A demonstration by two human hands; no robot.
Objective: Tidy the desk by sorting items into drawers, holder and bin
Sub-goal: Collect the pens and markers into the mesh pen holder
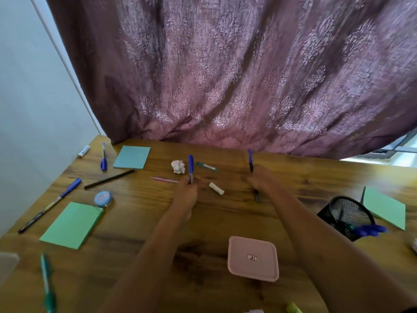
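Left hand (188, 188) has fingers curled round the lower end of a blue pen (190, 164), pen upright, mid-desk. Right hand (257, 180) is fisted round a dark pen (250, 162) with a blue top end; its lower tip sticks out under the hand. Hands are apart, both over the far-middle of the wooden desk (214, 222).

Between and around the hands:
- crumpled paper ball (178, 167) just left of the blue pen
- teal lead case (207, 166) to its right
- pink pen (163, 179) lying flat, tip near the left hand
- small white cylinder (216, 188) between the hands

Near edge: pink square lid (252, 258), label up.

Right: black mesh pen holder (347, 214) with blue pens (370, 230) poking out; green notepad (383, 207) just behind it.

Left side:
- blue notepad (132, 157)
- capped blue pen (103, 160)
- black pencil (109, 179)
- round blue tin (103, 198) touching a second green pad (72, 224)
- long blue-capped pen (49, 205)
- green pen (47, 283) at the near-left edge, blurred

Purple patterned curtain (225, 75) hangs behind the desk.
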